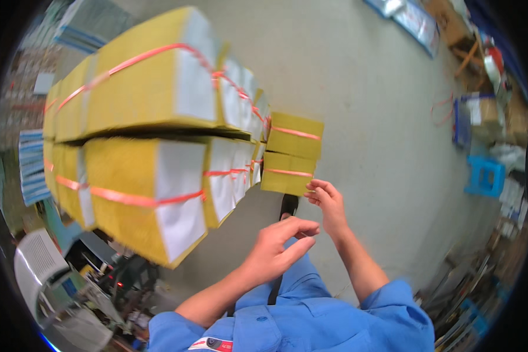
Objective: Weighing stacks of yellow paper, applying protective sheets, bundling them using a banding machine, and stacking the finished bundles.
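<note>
We keep our right hand (328, 205) open, fingertips at the near bundle (287, 173) on the far right — left hand (276, 249) loosely curled, empty — and grip it squarely, clear of its orange strap (288, 172).

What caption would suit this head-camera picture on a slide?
Right hand touches a strapped yellow bundle beside stacked bundles; left hand hovers, empty.

yellow strapped bundles (291, 154), red bands, stacked in rows, upright.
</note>
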Demonstrator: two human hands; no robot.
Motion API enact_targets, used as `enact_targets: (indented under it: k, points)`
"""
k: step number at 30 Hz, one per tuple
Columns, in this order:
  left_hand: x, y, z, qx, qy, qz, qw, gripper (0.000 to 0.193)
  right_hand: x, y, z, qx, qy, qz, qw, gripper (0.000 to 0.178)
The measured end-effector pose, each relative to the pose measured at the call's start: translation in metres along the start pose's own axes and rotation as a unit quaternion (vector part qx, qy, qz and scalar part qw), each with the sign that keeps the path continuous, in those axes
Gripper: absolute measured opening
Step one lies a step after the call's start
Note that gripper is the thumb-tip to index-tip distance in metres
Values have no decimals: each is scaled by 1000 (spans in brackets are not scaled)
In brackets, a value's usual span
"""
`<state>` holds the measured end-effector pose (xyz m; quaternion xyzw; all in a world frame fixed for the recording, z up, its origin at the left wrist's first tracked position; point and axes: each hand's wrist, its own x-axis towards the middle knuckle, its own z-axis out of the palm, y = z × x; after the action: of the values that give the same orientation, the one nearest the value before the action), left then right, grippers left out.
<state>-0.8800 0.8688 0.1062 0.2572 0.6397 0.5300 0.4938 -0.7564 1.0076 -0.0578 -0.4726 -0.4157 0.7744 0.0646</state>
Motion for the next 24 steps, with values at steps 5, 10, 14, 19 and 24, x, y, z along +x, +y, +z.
enact_targets:
  k: [5,10,14,19,24]
  points:
    - [-130,120,-49,-110,120,251,954,37,-128,-151,92,-28,-202,-414,887,38]
    - [-309,178,-60,-214,155,400,877,64,-274,-152,202,180,-322,-428,825,62]
    - [-490,170,-68,-197,314,432,822,64,-377,-46,282,197,-456,-321,807,60]
    - [-671,139,-63,-43,482,463,742,62,-472,47,375,211,-603,-261,724,57]
    - [-783,62,-25,85,554,492,666,60,-548,133,480,226,-680,-275,641,55]
